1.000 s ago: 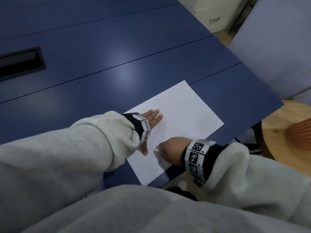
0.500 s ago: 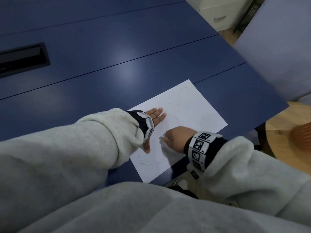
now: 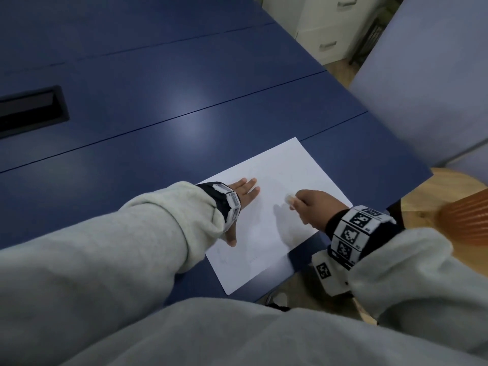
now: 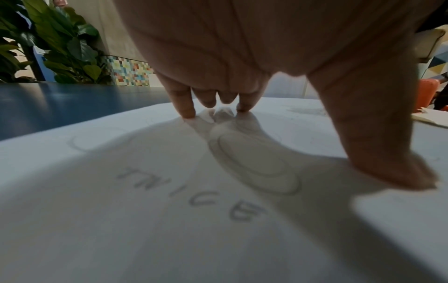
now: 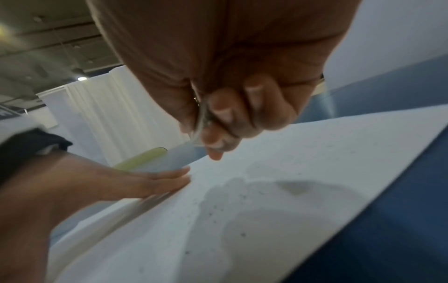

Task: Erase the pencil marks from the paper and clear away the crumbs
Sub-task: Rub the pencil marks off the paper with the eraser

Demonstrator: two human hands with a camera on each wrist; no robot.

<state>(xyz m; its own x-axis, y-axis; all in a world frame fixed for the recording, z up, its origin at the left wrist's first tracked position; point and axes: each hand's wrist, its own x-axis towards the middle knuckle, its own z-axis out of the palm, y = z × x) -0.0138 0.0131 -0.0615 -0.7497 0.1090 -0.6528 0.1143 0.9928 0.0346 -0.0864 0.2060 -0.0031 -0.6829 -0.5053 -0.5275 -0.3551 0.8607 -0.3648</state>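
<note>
On the near right corner of the blue table [image 3: 184, 75] lies the paper [image 3: 285, 180], one corner reaching the table's edge; the left hand [image 3: 241, 194] lies spread on its left part, fingers straight and thumb [image 4: 387, 162] pressed down, pinning the sheet; the right hand [image 3: 314, 207] hovers over the right part, its fingers curled round a small pale eraser [image 3: 288, 198], pinched at the fingertips and, as far as the right wrist view shows, lifted just clear of the sheet.

The erasing step is in hand, and I judge it only partly done; under the left palm the pencil marks [image 4: 194, 195], a row of letters beside a drawn oval [image 4: 257, 162], are plain and untouched, while the right part of the sheet looks nearly bare and is speckled with dark crumbs [image 5: 213, 210].

The next move calls for setting the eraser back down and working toward the letters and ovals; the holding hand will likely have to shift aside, since it covers some of the marks, yet go on pressing so the sheet does not buckle or slide; only then comes the sweeping of crumbs off the sheet.
</note>
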